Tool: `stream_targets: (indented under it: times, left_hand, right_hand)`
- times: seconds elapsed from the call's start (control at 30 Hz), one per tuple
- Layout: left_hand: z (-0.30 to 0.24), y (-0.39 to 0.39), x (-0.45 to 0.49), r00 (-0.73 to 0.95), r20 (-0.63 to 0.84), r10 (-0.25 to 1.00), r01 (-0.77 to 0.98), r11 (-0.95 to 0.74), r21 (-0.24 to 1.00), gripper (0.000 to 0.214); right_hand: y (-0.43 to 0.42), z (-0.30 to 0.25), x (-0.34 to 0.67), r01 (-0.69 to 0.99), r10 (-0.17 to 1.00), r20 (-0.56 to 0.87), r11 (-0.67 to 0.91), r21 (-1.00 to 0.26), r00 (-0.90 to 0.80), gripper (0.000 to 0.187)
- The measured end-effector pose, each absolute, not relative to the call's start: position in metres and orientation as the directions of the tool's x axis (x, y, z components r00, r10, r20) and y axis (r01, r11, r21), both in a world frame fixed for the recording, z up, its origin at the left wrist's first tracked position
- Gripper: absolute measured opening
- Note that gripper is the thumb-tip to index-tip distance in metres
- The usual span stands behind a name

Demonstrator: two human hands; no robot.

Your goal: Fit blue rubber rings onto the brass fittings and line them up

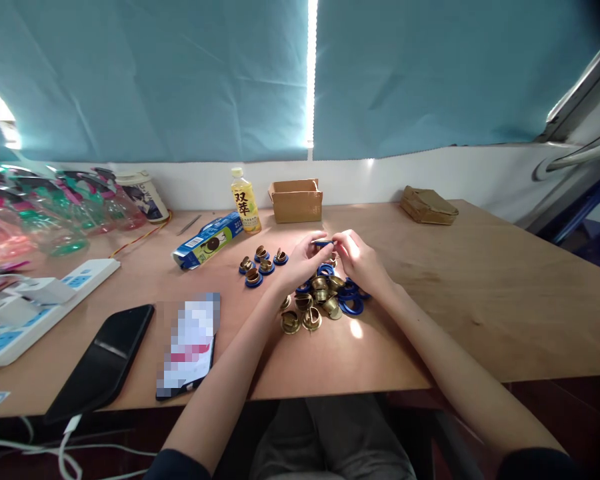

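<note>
My left hand and my right hand meet above the middle of the table. A blue ring is pinched edge-on between their fingers; whether a brass piece sits in it is hard to see. Beneath my hands lies a heap of round brass fittings with flanged rims, and loose blue rings are mixed in on its right side. To the left of my left hand stand several brass fittings with blue rings around their bases. My fingers partly cover the heap.
Behind are an open cardboard box, a yellow drink bottle, a blue biscuit box and a brown paper package. Two phones, a power strip, a paper cup and spray bottles are on the left.
</note>
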State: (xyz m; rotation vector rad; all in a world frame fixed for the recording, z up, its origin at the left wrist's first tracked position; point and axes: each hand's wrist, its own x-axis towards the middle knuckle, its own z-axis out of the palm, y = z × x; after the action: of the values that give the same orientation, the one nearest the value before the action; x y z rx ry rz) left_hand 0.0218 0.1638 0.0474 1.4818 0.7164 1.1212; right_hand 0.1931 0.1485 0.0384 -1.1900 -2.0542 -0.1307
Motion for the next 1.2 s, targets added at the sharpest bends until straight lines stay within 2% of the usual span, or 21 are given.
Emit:
stream_targets:
  times: [0.13,0.23,0.4,0.6,0.73,0.83,1.0,1.2]
  left_hand:
    - [0.042,0.168,0.020,0.290,0.315,0.904,-0.118,-0.293,0.949,0.049]
    - [0.038,0.177,0.017,0.205,0.357,0.911,-0.081,-0.348,0.934,0.045]
    - [0.038,0.198,-0.005,-0.010,0.420,0.907,0.118,-0.416,0.902,0.043]
    - [0.039,0.207,-0.054,-0.223,0.431,0.875,0.488,-0.282,0.826,0.031]
    - [0.036,0.207,-0.067,-0.323,0.436,0.840,0.603,-0.172,0.779,0.045]
    - [0.033,0.208,-0.063,-0.260,0.456,0.851,0.647,-0.197,0.737,0.042]
    - [0.027,0.209,-0.042,-0.006,0.501,0.866,0.678,-0.364,0.638,0.024]
    - [0.015,0.221,-0.031,0.268,0.455,0.849,0.697,-0.497,0.517,0.032]
  right_hand:
    - [0.149,0.038,0.195,0.749,0.730,0.627,0.569,-0.339,-0.271,0.028]
    - [0.149,0.039,0.198,0.731,0.729,0.625,0.584,-0.353,-0.280,0.028]
    - [0.151,0.039,0.202,0.759,0.759,0.569,0.563,-0.328,-0.317,0.025]
    - [0.153,0.038,0.203,0.763,0.804,0.463,0.550,-0.340,-0.373,0.015]
    - [0.153,0.038,0.203,0.763,0.813,0.436,0.548,-0.344,-0.387,0.014]
    - [0.153,0.038,0.204,0.760,0.814,0.432,0.548,-0.349,-0.389,0.014]
    - [0.154,0.037,0.205,0.769,0.813,0.446,0.540,-0.341,-0.374,0.015]
    - [0.155,0.037,0.206,0.781,0.805,0.471,0.537,-0.320,-0.361,0.015]
